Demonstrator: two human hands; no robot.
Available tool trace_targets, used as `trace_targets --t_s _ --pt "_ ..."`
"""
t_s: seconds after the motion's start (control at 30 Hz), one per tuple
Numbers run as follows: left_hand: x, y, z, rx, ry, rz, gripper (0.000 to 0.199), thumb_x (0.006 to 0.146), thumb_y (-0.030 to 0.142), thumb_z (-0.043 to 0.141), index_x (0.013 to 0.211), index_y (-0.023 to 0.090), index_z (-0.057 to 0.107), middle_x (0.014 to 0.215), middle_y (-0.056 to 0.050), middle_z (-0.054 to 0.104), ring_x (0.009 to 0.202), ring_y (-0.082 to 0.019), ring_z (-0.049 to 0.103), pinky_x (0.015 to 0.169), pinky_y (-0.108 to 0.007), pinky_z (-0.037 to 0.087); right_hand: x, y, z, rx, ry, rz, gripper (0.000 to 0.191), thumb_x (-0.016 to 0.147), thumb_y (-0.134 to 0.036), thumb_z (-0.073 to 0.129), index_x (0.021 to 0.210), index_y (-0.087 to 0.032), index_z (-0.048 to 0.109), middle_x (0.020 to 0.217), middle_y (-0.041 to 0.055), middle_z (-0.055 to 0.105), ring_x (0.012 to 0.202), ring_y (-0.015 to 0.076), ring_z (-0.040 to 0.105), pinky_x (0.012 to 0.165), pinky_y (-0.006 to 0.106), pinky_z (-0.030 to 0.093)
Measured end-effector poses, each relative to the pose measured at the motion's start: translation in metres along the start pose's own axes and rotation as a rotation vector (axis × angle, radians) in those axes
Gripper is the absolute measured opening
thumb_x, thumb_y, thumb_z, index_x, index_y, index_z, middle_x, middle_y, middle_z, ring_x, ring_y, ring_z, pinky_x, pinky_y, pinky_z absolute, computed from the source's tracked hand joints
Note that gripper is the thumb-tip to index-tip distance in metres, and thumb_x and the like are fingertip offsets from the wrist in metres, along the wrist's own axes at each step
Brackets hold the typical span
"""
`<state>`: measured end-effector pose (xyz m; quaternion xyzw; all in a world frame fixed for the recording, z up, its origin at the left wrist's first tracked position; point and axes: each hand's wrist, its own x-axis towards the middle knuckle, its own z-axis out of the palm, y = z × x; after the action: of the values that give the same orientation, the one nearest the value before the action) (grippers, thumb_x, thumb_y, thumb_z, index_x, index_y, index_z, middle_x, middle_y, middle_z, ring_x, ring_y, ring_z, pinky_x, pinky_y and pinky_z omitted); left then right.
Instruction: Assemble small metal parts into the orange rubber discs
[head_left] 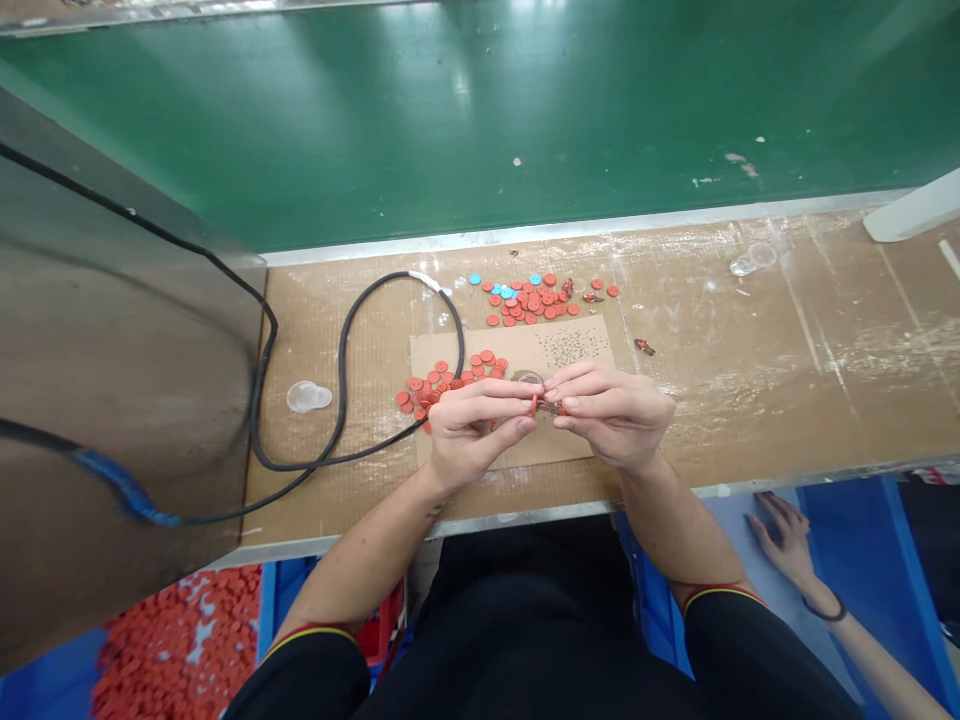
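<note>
The left hand (476,430) and right hand (611,415) were both clenched, their fingertips pinching a small orange-red disc (534,405) against a small dark part (553,407) above a cardboard sheet (517,345). Loose red discs (431,390) lay on the sheet just beside the left hand, and a scatter of red and blue discs (525,297) lay beyond it on the workbench (712,370), with a black cable (343,370) curving past on the left

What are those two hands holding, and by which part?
The left hand and right hand pinch a small red disc by its rim; fingers hide the rest.
</note>
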<state>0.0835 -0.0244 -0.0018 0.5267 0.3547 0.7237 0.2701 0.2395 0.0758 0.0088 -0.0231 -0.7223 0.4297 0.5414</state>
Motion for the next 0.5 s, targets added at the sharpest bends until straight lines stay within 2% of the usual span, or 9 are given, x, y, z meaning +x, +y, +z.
trace_targets --t_s 0.2,0.33,0.4,0.5 --pt "-0.0010 -0.0050 -0.0024 0.038 -0.012 0.032 0.036 0.090 0.012 0.081 0.119 0.034 0.081 0.116 -0.005 0.083 0.101 -0.019 0.082 0.092 -0.031 0.069 -0.0013 -0.0006 0.0013 -0.012 0.005 -0.009 0.044 0.088 -0.011 0.083 0.125 -0.034 0.079 0.102 0.0023 0.086 0.092 0.0215 0.084 0.080 0.036 0.073" --pt "0.0009 -0.0062 -0.0043 0.120 -0.030 0.112 0.035 0.092 0.015 0.081 0.122 0.034 0.080 0.112 -0.004 0.084 0.117 -0.024 0.078 0.103 -0.042 0.067 -0.0015 -0.0007 0.0016 -0.003 0.008 -0.002 0.044 0.089 -0.009 0.081 0.125 -0.034 0.079 0.104 0.0028 0.086 0.093 0.0222 0.085 0.083 0.038 0.073" --pt "0.0015 -0.0057 -0.0044 0.159 -0.035 0.138 0.036 0.092 0.014 0.080 0.122 0.033 0.079 0.113 -0.004 0.083 0.120 -0.024 0.077 0.104 -0.042 0.067 -0.0012 -0.0013 0.0011 -0.003 0.000 0.006 0.045 0.088 -0.008 0.082 0.125 -0.034 0.079 0.105 0.0028 0.086 0.093 0.0225 0.085 0.082 0.038 0.073" --pt "0.0017 -0.0036 -0.0035 0.200 -0.017 0.183 0.034 0.092 0.015 0.081 0.122 0.030 0.079 0.111 -0.005 0.084 0.108 -0.021 0.080 0.094 -0.035 0.069 -0.0004 -0.0026 0.0005 -0.017 -0.006 0.007 0.047 0.087 -0.008 0.083 0.125 -0.035 0.079 0.104 0.0025 0.086 0.092 0.0220 0.085 0.081 0.037 0.073"
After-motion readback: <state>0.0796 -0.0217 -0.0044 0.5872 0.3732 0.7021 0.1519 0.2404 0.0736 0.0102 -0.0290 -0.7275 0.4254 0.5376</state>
